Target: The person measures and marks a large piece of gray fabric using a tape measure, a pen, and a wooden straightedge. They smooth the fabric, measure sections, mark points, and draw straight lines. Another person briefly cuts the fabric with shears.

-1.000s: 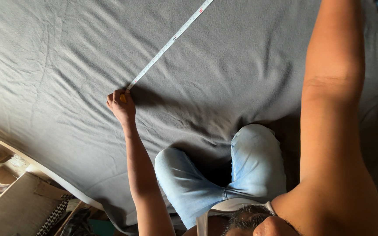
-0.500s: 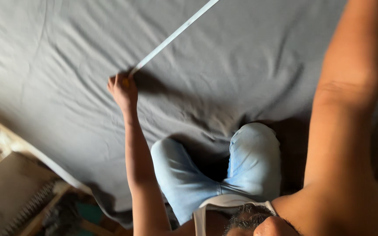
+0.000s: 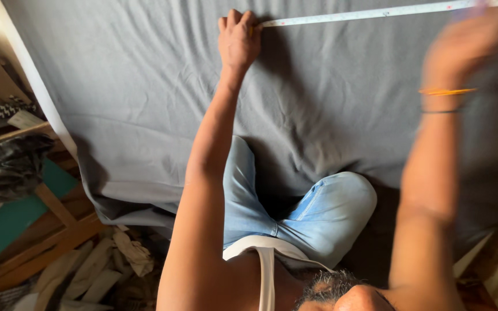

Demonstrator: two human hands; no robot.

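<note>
The left hand (image 3: 238, 40) presses its fingertips down on one end of the pale, narrow measuring tape (image 3: 364, 14), pinning it flat to the wide grey cloth (image 3: 145, 103). From this grip the tape runs away to the right, straight across the cloth, toward the right hand (image 3: 462, 46). That hand is blurred, so I cannot tell if it holds the tape. Thin bangles (image 3: 446, 92) circle its wrist.

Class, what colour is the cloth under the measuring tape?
Plain dark grey cloth, seen in the head view; the pale measuring tape lies across it.
</note>
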